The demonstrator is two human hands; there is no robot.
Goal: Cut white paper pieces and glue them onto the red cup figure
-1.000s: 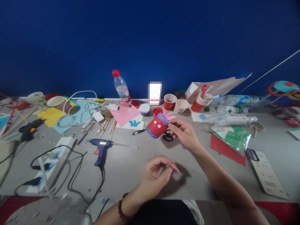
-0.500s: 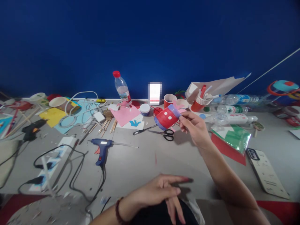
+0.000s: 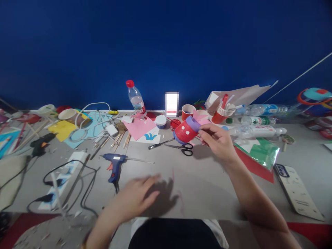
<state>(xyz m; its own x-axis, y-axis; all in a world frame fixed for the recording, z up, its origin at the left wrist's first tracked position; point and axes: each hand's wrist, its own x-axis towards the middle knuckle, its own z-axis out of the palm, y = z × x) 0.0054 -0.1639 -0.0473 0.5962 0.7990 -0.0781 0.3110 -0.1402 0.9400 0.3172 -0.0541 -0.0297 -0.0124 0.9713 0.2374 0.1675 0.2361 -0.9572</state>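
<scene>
My right hand [image 3: 216, 141] pinches the rim of a small craft cup [image 3: 185, 131], red with white dots and purple bands at both ends. The cup is tilted, with pink paper pieces [image 3: 201, 118] at its upper edge. Beneath and beside it lie black-handled scissors [image 3: 185, 149] and a dark craft knife [image 3: 157, 144]. My left hand [image 3: 140, 193] is over the front of the table, slightly blurred, fingers apart and holding nothing. A blue glue gun [image 3: 114, 166] lies just beyond it, a glue stick in its back end.
A white power strip [image 3: 64, 180] with black cables is at left, near a black glue gun [image 3: 41, 143]. A red-capped bottle [image 3: 136, 98], paint jar [image 3: 160, 121] and paper cups [image 3: 221, 114] line the back. A phone [image 3: 298, 192] and plastic bottles [image 3: 259, 131] are at right.
My left hand has swung left and forward from the table's front edge to near the blue glue gun. My right hand stays in place with the craft cup, its tilt slightly changed.
</scene>
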